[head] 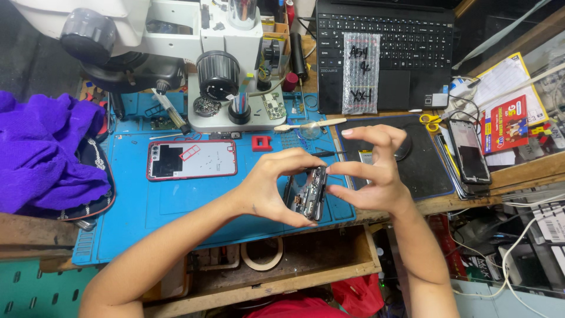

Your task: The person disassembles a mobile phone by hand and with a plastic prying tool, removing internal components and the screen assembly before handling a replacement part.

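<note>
Head view: my left hand (268,188) and right hand (371,174) meet over the blue silicone mat (135,206) on the worktop, pinching an opened dark smartphone body (309,193) between them. Its long axis runs upright, edge toward me. Both hands grip it (right index finger raised). A red-rimmed phone back cover (191,159) lies left.

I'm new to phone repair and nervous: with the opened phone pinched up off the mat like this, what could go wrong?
1. The opened phone is held on edge between the left hand and the right hand, near the front edge of the blue mat; if it slips, it could fall into the open drawer below.
2. Its exposed internals face the fingertips, so pressure could damage them.
</note>
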